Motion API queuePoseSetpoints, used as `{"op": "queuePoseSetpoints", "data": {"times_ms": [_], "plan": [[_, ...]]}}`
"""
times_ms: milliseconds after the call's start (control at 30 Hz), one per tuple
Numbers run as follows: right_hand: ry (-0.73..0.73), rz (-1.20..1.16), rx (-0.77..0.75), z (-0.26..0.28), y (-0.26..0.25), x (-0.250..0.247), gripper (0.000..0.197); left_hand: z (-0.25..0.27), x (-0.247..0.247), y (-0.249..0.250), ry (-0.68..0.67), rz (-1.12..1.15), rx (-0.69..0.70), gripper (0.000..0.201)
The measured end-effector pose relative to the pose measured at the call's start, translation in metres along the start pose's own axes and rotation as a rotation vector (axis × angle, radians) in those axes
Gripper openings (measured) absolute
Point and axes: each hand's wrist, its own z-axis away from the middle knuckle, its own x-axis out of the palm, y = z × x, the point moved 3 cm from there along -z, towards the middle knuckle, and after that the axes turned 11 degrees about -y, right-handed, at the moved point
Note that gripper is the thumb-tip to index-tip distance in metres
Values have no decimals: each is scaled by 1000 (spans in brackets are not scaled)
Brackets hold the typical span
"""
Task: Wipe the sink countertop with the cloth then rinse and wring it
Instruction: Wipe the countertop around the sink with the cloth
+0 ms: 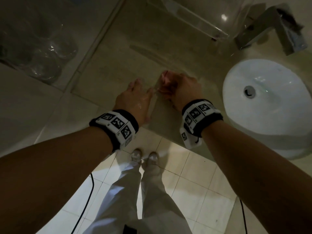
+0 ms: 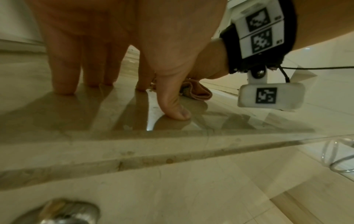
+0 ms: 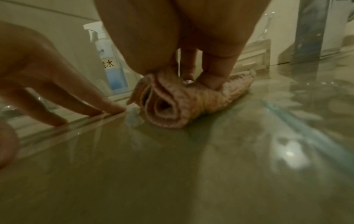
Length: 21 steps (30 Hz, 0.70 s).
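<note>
I see right hand [image 1: 185,88] pinching rolled cloth [image 3: 184,104] on wet worktop [image 1: 118,68]; left hand [image 1: 136,97] flat, fingers spread, holding nothing. Risk: small roll skips patches; clear tray [image 1: 189,17] at 12 o'clock could get knocked.

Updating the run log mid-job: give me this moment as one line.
stage: wiping | right hand: grips folded cloth on countertop | left hand: fingertips rest on countertop beside cloth | sink: unused

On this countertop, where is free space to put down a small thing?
Free: the countertop behind both hands, up to the clear box, and the strip between the right hand and the basin. Crowded: the middle front, where the left hand rests with straight fingers and the right grips the cloth; the faucet corner.
</note>
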Motion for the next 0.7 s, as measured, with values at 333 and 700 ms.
{"op": "queuePoseSetpoints", "data": {"times_ms": [333, 700], "plan": [[-79, 16, 20, 41, -8, 38, 33, 2, 0, 0, 28, -20, 7, 88], [90, -181, 115, 74, -14, 73, 28, 0, 3, 2, -28, -55, 8, 96]]}}
